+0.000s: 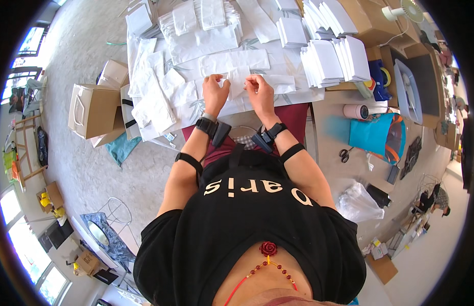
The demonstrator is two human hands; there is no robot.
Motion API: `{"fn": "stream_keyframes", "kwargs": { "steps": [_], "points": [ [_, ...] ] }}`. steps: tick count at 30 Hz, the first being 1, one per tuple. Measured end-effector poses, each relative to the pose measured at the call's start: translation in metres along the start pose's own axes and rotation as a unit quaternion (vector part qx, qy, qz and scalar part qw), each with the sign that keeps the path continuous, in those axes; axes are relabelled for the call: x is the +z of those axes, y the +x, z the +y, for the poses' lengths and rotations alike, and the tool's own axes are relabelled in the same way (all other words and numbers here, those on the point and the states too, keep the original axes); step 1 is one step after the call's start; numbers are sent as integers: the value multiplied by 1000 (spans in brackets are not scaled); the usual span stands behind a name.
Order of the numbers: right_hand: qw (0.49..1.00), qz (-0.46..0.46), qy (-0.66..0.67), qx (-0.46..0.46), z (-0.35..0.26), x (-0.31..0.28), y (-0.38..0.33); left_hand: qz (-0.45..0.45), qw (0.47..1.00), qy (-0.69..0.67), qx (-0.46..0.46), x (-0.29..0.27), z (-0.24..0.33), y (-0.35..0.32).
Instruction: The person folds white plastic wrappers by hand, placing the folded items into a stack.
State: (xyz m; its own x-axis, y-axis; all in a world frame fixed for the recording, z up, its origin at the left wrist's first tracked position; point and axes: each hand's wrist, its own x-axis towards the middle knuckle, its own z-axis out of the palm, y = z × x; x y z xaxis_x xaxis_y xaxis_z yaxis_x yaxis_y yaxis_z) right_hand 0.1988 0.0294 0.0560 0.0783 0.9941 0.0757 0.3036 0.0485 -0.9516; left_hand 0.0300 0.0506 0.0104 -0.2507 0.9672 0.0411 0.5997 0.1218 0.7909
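Note:
Close to the table's near edge, my left hand (pixel 215 95) and my right hand (pixel 260 94) are both closed in a pinch. Between them they hold a thin, slightly see-through white bag (pixel 238 81) by its two sides. Its exact kind is hard to tell. More flat white bags (pixel 280 83) lie under and beside my right hand. Just beyond my hands, a white strip-shaped bag (pixel 234 61) lies crosswise. Loose white bags (pixel 154 109) overlap to the left of my left hand.
Piles of flat white bags (pixel 201 43) cover the table's far part. Folded white stacks (pixel 321 64) line its right side. Cardboard boxes (pixel 96 109) stand at the left; an open carton (pixel 428 76) is at the right. Scissors (pixel 344 155) and a turquoise bag (pixel 372 136) lie right of me.

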Motion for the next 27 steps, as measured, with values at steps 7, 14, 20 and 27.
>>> {"fn": "stream_keyframes", "kwargs": {
  "steps": [7, 14, 20, 27],
  "points": [
    [999, 11, -33, 4, 10, -5, -1, -4, 993, 116, -5, 25, 7, 24],
    [999, 17, -43, -5, 4, -7, 0, 23, 999, -14, 24, 25, 2, 25],
    [999, -8, -1, -33, -18, 2, 7, -54, 955, -286, -62, -7, 29, -1],
    [999, -14, 24, -46, -23, 13, 8, -62, 914, -396, -58, -20, 43, -19]
  ]
}}
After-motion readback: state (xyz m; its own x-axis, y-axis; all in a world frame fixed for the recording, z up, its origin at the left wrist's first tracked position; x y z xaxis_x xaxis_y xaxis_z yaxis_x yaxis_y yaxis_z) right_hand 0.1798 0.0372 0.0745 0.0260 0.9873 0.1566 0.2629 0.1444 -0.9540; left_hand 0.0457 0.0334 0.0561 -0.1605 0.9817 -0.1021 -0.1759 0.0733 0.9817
